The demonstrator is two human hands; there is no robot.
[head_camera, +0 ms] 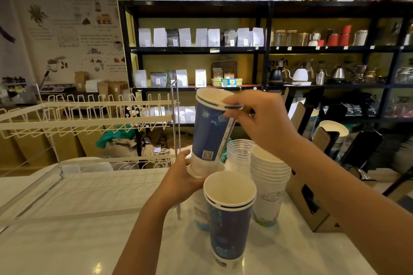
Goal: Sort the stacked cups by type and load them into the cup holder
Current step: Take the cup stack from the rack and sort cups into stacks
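Observation:
A tall dark blue paper cup (209, 127) is held tilted in the air at centre. My right hand (261, 123) pinches its rim from the right. My left hand (181, 177) grips a white cup stack (196, 168) just under the blue cup's base. On the white counter stand a second blue cup stack (230, 219), a white stack with cloud print (269, 187), a clear plastic cup stack (240, 154) and a white cup with light blue print (201, 214), partly hidden by my left wrist. The white wire cup holder (89, 114) stands at left.
A brown cardboard carrier (310, 207) lies at the counter's right edge. A thin metal rod (176, 118) rises beside the held cup. Black shelves (266, 49) with coffee bags and kettles fill the back. More cup stacks sit at right (335, 131).

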